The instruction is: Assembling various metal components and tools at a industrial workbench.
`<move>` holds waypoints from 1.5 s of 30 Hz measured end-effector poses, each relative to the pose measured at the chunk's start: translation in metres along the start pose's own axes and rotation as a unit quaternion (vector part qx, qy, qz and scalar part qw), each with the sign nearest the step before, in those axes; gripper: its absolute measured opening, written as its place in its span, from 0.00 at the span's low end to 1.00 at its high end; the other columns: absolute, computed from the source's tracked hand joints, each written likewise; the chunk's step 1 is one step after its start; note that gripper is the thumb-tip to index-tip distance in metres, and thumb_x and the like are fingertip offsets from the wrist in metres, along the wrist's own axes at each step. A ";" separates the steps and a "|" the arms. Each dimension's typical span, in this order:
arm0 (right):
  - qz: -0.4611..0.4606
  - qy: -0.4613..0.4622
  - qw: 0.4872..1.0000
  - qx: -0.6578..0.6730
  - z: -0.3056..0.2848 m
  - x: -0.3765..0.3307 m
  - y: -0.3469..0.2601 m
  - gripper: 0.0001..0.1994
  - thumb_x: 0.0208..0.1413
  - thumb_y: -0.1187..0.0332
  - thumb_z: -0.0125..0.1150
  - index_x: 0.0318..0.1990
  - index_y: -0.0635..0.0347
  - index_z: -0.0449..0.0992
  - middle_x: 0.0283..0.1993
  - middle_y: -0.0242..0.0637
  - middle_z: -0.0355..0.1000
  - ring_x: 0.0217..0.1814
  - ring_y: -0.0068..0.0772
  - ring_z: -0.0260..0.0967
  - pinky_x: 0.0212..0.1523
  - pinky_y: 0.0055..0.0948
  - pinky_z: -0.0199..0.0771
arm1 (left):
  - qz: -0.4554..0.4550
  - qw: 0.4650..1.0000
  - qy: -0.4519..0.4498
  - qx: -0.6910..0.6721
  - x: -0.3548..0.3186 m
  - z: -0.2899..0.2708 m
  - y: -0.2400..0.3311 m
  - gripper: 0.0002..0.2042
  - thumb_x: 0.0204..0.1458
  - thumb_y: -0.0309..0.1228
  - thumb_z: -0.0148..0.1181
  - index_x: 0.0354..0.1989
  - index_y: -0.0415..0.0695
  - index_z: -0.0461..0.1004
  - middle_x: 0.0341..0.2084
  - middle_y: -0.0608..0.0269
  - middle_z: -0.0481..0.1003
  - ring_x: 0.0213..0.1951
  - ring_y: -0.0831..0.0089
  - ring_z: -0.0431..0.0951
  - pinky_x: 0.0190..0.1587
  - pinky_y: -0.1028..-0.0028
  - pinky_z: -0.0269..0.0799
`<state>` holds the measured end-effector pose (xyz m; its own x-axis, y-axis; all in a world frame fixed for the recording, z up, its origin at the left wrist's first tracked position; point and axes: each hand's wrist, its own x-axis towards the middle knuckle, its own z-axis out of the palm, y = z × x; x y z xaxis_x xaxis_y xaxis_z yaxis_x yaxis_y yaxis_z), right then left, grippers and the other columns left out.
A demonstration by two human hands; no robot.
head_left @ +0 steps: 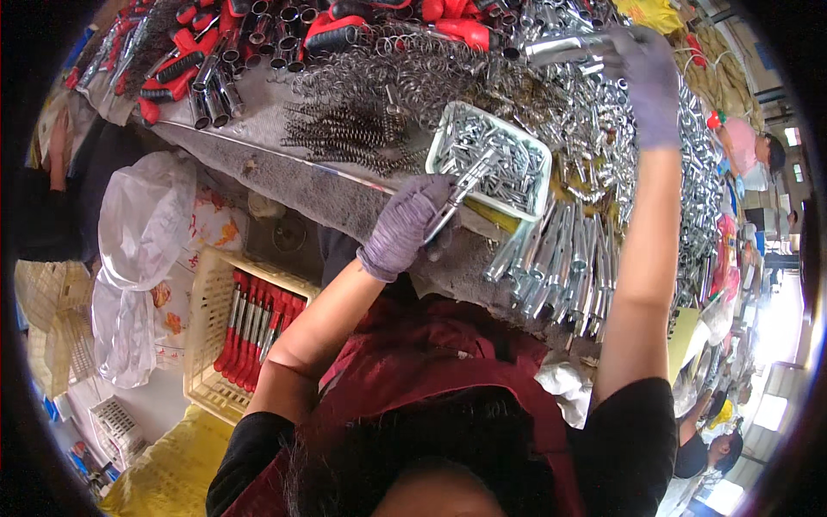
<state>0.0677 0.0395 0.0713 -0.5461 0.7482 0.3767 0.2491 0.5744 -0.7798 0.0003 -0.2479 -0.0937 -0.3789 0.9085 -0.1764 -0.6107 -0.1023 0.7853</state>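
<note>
My left hand (403,222), in a purple-grey glove, is closed around a silver metal part (469,179) with a slotted, forked upper end. That part overlaps the near side of a pale green-white tray (544,191) filled with small metal pins (482,148). My right hand (650,82), in the same kind of glove, is stretched out to the far right. Its fingers are closed on one end of a shiny silver channel-shaped metal piece (560,50), above the heaped small metal parts (594,121). The fingertips of this hand are partly blurred.
Coiled springs (349,129) and red-and-black-handled tools (336,34) lie along the far bench. Silver channel-shaped pieces (560,258) are piled at the near edge. A cream crate (202,319) with red-handled tools stands lower left, beside a white sack (142,224). Other people sit at the right.
</note>
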 end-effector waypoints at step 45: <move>-0.239 -0.400 0.790 -0.398 0.078 -0.131 0.033 0.06 0.51 0.66 0.51 0.33 0.56 0.72 0.32 0.40 0.71 0.39 0.43 0.70 0.43 0.35 0.69 | -0.020 1.000 -0.016 -0.015 -0.075 0.032 -0.004 0.24 0.50 0.50 0.54 0.46 0.42 0.64 0.14 0.68 0.65 0.07 0.83 0.57 0.08 0.84 0.47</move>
<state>0.0853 -0.0658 -0.0424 -0.9816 0.1163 -0.1517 0.1119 0.9930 0.0372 0.0537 -0.3025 -0.0647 -0.3318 0.9246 -0.1871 -0.6461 -0.0783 0.7592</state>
